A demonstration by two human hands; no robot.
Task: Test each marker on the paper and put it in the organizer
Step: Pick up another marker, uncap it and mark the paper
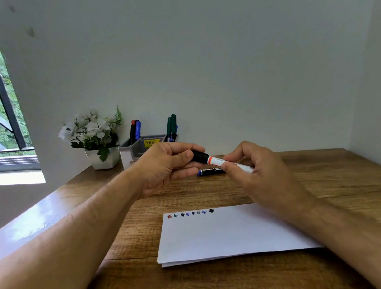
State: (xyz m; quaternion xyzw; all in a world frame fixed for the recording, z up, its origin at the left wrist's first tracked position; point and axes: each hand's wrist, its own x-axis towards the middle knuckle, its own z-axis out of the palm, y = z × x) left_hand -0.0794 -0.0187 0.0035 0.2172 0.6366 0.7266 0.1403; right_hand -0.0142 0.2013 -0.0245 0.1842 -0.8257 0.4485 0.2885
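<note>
Above the far half of the wooden desk (328,185), the left hand (165,167) is curled around the black cap end of a white-barrelled marker (214,161), thumb pressed along it. The right hand (253,171) pinches the white barrel between thumb and fingers, just past the orange band. The marker is held level in the air, tilted slightly down toward the right. Beneath it, a dark marker with a blue end (210,171) lies flat on the desk. Nearer the viewer, the white paper (223,234) carries a row of small test scribbles (190,213) along its far edge. Against the wall stands the grey organizer (135,150), holding upright markers (136,130) in two groups, beside a white pot of white flowers (95,139).
</note>
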